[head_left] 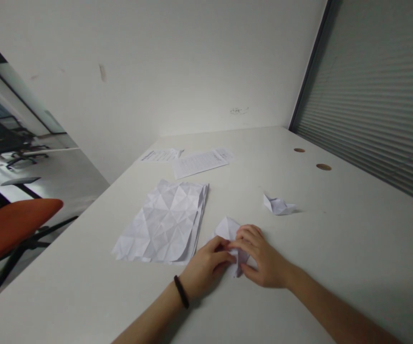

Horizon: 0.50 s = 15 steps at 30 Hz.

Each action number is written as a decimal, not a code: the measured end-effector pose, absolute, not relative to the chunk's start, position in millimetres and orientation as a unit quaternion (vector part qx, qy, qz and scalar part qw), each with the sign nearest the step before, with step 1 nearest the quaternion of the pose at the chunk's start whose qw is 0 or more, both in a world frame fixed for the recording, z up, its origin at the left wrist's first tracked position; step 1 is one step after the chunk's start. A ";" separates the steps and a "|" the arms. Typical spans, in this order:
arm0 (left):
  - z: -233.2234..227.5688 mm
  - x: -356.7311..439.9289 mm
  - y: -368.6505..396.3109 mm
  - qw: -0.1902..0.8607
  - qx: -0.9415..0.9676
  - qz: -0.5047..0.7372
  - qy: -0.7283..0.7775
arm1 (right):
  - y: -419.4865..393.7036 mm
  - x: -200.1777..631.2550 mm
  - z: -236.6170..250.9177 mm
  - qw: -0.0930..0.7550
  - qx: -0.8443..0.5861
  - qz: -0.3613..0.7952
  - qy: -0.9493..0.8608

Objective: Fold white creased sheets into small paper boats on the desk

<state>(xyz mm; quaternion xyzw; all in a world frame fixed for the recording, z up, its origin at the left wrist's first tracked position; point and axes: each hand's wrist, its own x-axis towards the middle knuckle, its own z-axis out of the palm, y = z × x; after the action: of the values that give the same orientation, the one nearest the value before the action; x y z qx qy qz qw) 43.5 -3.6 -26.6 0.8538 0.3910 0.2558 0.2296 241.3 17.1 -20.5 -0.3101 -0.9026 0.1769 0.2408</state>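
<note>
A folded sheet of white paper (228, 228) lies on the table between my two hands, partly hidden by the fingers. My left hand (206, 265), with a dark band at the wrist, pinches its left side with bent fingers. From the right, my right hand (263, 255) grips the same paper, its thumb at the near edge and its fingers curled over the top. Left of my hands lies a stack of creased white paper (166, 220). A small folded paper boat (278, 205) stands on the table beyond my right hand.
Printed sheets (202, 164) and another printed paper (161, 155) lie toward the wall. Two round holes, one being the nearer hole (323, 167), sit along the table's right side by the blinds (371, 100). An orange chair (16, 227) stands beyond the table's left edge.
</note>
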 end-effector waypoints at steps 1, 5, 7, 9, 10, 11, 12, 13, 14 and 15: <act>-26.9 43.6 -4.0 0.218 0.860 0.249 0.388 | 16.9 242.2 -19.7 0.255 -0.308 0.177 -0.899; -26.3 44.2 -6.3 0.194 0.885 0.214 0.366 | 17.6 243.8 -19.6 0.296 -0.297 0.168 -0.892; -24.5 43.5 -7.0 0.202 0.886 0.216 0.358 | 18.9 243.1 -22.4 0.309 -0.308 0.161 -0.886; -21.7 41.5 -7.1 0.222 0.870 0.239 0.368 | 20.9 242.6 -27.4 0.310 -0.340 0.155 -0.874; -20.2 40.0 -6.8 0.231 0.859 0.257 0.376 | 22.1 242.6 -30.5 0.305 -0.361 0.152 -0.868; -18.7 38.4 -6.5 0.236 0.850 0.274 0.383 | 23.5 243.0 -34.0 0.298 -0.383 0.149 -0.861; -17.4 36.7 -6.1 0.235 0.846 0.285 0.385 | 24.9 243.7 -37.6 0.291 -0.404 0.146 -0.855; -16.4 35.3 -5.6 0.227 0.849 0.288 0.381 | 26.3 244.6 -41.0 0.284 -0.421 0.143 -0.849; -15.8 34.4 -5.3 0.213 0.858 0.281 0.374 | 27.6 245.6 -44.0 0.280 -0.433 0.140 -0.845; -15.6 34.2 -5.0 0.195 0.870 0.266 0.366 | 28.6 246.4 -46.3 0.277 -0.440 0.139 -0.843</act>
<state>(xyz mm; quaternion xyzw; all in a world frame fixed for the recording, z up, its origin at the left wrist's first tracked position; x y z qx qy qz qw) 34.2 -5.0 -15.6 0.8703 0.3659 0.2657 0.1949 246.4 28.6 -46.3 -0.4395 -0.8430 0.1392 0.2771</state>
